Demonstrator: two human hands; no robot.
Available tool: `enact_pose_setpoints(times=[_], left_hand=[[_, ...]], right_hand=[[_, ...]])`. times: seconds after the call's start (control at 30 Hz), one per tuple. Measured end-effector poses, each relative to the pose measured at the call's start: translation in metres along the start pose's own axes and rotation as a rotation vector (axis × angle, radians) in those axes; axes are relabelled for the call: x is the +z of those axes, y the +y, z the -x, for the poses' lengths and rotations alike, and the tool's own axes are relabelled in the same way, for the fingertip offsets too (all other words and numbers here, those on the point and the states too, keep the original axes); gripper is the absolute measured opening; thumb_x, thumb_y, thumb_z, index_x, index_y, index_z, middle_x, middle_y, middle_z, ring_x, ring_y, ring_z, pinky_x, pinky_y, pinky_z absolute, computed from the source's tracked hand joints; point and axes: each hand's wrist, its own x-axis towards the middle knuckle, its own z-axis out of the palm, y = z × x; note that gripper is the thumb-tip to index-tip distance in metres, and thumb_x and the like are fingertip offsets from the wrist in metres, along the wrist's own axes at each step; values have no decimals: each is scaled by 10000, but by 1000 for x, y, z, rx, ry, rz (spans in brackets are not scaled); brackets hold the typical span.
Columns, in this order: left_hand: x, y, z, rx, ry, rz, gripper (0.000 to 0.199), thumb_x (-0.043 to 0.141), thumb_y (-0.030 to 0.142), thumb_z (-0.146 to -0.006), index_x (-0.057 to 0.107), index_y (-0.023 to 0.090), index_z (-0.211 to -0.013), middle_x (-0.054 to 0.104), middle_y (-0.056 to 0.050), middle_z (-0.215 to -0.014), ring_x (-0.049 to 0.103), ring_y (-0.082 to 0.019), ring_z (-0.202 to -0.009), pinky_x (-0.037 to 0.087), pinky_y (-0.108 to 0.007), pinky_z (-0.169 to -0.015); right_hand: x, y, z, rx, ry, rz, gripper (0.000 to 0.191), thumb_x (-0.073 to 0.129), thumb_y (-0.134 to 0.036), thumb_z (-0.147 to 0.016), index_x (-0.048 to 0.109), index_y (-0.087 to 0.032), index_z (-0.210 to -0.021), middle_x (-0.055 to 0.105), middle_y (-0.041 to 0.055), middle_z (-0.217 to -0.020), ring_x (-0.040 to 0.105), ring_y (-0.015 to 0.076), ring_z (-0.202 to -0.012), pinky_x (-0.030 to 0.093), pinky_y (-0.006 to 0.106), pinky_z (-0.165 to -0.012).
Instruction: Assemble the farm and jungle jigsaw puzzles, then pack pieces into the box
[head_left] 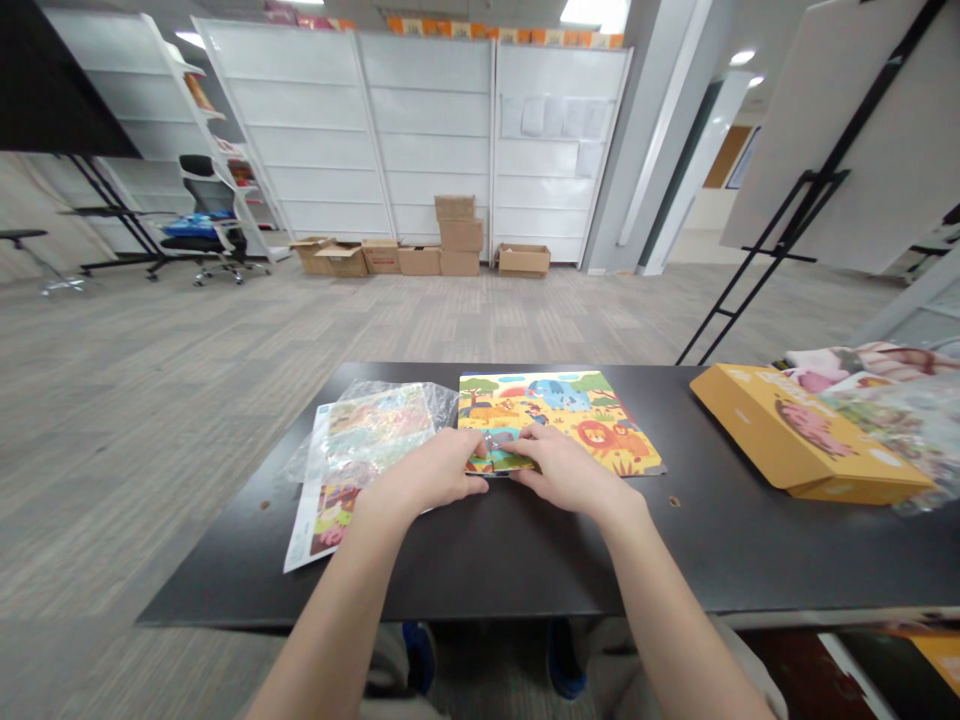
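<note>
A brightly coloured animal jigsaw puzzle (pixel 559 395) with elephants and lions lies flat on the black table (pixel 510 560). Both hands are at its lower left part, close together. My left hand (pixel 442 465) grips a puzzle piece at the near edge, thumb below and fingers curled on top. My right hand (pixel 559 468) pinches at the piece just to the right, its thumb also at the near edge. Seams show between the fingertips, but the fingers hide most of the pieces there. Left of the puzzle, clear plastic wrapping (pixel 375 420) lies over a printed sheet (pixel 307 530), partly under my left forearm.
An open yellow box (pixel 795 430) lies at the table's right, with plastic bags and cloth (pixel 900 370) behind it. A black easel stand (pixel 780 230) rises beyond. Cardboard boxes (pixel 457 240) stand along white shelving (pixel 427 120), and an office chair (pixel 202 215) is at far left.
</note>
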Motion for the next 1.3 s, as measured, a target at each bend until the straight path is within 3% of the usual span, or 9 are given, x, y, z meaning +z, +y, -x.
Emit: enact_pose_setpoints(times=[0.13, 0.33, 0.53, 0.7, 0.83, 0.97, 1.13, 1.3], left_hand=[[-2, 0, 0, 8, -5, 39, 293, 669, 371, -815, 674, 208, -1058, 716, -82, -1061, 662, -271, -993, 493, -343, -836], [-1, -4, -1, 45, 20, 60, 429, 704, 325, -788, 654, 222, -1202, 703, -80, -1199, 641, -279, -1103, 473, -365, -954], [-4, -5, 2, 56, 11, 10, 468, 695, 305, -747, 667, 212, -1204, 714, -88, -1188, 655, -292, -1076, 490, -360, -927], [-22, -6, 14, -13, 72, -59, 481, 660, 305, -754, 668, 173, -1216, 705, -119, -1207, 621, -321, -1144, 465, -401, -995], [-30, -16, 19, 4, 136, 25, 520, 665, 363, -759, 640, 198, -1251, 659, -97, -1297, 591, -298, -1203, 448, -401, -1047], [-24, -19, 13, 31, 156, 126, 576, 646, 449, -797, 586, 213, -1319, 636, -87, -1342, 608, -279, -1183, 472, -386, -1027], [-15, -9, 5, 71, 113, 110, 536, 632, 390, -797, 608, 199, -1296, 665, -86, -1297, 622, -277, -1145, 474, -375, -1004], [-13, -7, 3, 90, 60, 103, 487, 613, 376, -787, 645, 199, -1240, 707, -77, -1161, 650, -253, -1008, 491, -342, -904]], right_hand=[[0, -4, 0, 37, 16, 5, 434, 622, -387, -933, 629, -239, -1342, 590, 107, -1158, 565, 249, -1092, 437, 365, -958], [1, -1, -1, 38, 14, -13, 398, 555, -439, -974, 652, -228, -1297, 595, 106, -1147, 579, 237, -1072, 438, 348, -944], [0, 1, -4, 6, 20, 7, 345, 456, -304, -1025, 657, -220, -1292, 625, 98, -1107, 582, 218, -1098, 432, 330, -963], [0, 0, -3, 10, 16, 24, 341, 519, -257, -984, 672, -208, -1284, 629, 109, -1148, 586, 233, -1120, 436, 341, -985], [-2, 0, -1, 21, 4, 3, 394, 589, -249, -937, 653, -218, -1325, 617, 115, -1189, 591, 246, -1119, 444, 355, -989], [-2, 1, -1, 26, -5, -3, 457, 628, -258, -912, 624, -230, -1368, 608, 114, -1221, 598, 253, -1098, 451, 369, -982], [-3, 0, -2, 12, 21, -10, 336, 521, -284, -983, 679, -223, -1272, 646, 103, -1145, 594, 230, -1112, 440, 333, -975], [-4, -1, -5, 46, 41, -27, 331, 432, -259, -1021, 681, -229, -1237, 690, 90, -1109, 625, 219, -1066, 441, 313, -919]])
